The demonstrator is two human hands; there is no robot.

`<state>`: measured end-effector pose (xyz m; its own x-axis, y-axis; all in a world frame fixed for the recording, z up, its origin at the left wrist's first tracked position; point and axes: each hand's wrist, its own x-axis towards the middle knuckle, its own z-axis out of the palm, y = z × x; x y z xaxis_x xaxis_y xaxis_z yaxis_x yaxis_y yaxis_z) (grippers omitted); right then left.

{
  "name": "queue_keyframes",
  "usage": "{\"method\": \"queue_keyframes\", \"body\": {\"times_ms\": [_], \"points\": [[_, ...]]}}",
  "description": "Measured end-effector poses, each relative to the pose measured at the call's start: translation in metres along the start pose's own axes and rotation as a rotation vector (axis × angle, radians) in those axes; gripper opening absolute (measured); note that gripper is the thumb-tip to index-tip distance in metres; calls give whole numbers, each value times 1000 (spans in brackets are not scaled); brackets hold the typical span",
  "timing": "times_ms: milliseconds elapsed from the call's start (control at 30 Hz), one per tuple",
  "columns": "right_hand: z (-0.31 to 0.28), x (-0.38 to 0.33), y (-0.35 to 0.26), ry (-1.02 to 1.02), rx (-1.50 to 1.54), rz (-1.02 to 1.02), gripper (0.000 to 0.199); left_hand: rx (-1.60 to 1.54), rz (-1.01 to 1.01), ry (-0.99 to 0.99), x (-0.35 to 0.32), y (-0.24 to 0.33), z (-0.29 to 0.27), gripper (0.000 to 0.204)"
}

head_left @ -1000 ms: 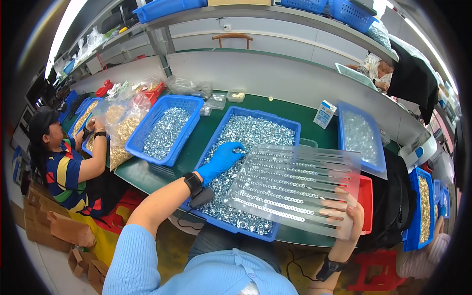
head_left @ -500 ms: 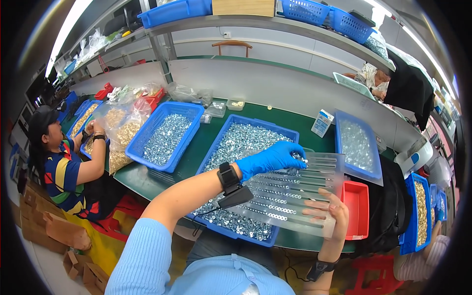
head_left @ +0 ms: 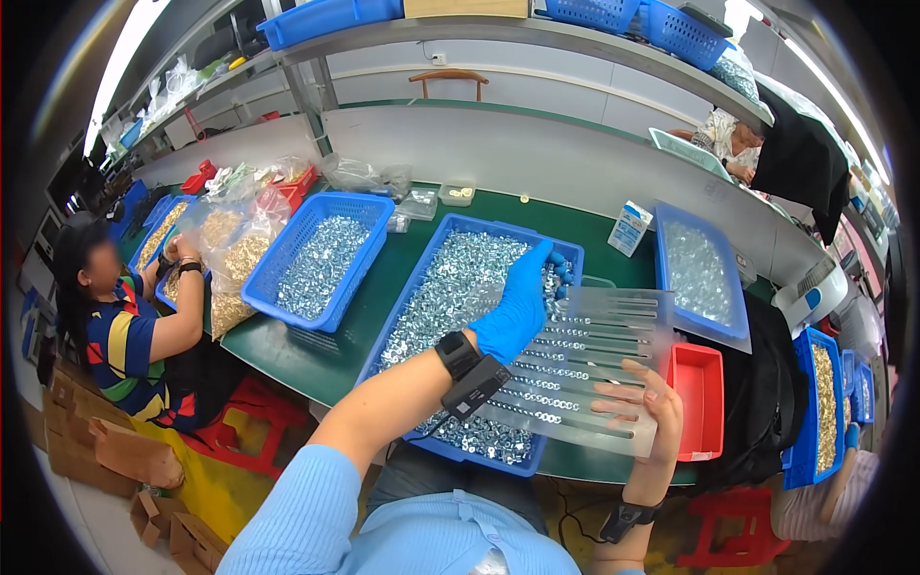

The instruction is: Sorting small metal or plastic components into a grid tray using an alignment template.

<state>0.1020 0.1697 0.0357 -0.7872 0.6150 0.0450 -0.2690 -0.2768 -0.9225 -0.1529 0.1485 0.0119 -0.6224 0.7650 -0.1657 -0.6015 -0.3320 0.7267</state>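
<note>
My left hand (head_left: 516, 314), in a blue glove, is curled at the upper left edge of a clear slotted plate (head_left: 613, 326). Small silvery metal parts show between its bent fingers and palm. The plate lies tilted over a blue bin (head_left: 376, 356) full of the same loose parts (head_left: 450, 278). Several slots carry rows of ring-like silvery pieces (head_left: 533, 414), mostly toward the plate's left side. My bare right hand (head_left: 644, 402) grips the plate's right end, its fingers showing through the clear plastic from beneath.
A red tray (head_left: 696, 402) stands right of the plate, beside a black bag (head_left: 767, 383). Behind are a frosted blue-edged tray (head_left: 698, 278) and a small white box (head_left: 630, 226). Another blue basket of metal parts (head_left: 326, 264) sits left, near a co-worker (head_left: 125, 326) handling golden pieces.
My left hand has drawn back from the plate's middle toward its upper left edge and the bin, its fingers now curled. The right hand stays on the plate, which has barely shifted.
</note>
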Motion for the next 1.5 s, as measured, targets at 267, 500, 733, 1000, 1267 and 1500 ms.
{"method": "queue_keyframes", "body": {"times_ms": [267,500,733,1000,1267,1500], "points": [[0,0,-1,5,-9,1,54,-103,65,136,10,8,-33,31],[0,2,-1,-5,-22,-1,53,-218,16,105,3,-1,-22,33],[3,1,-3,20,-48,-9,54,-250,30,70,3,5,-15,33],[2,-1,-2,-9,-40,-1,50,-200,-45,-194,9,-14,17,36],[-1,1,-3,-7,-54,1,48,-41,-10,-154,9,-3,-3,42],[3,0,-3,48,-65,12,54,282,84,-464,-19,11,39,49]]}}
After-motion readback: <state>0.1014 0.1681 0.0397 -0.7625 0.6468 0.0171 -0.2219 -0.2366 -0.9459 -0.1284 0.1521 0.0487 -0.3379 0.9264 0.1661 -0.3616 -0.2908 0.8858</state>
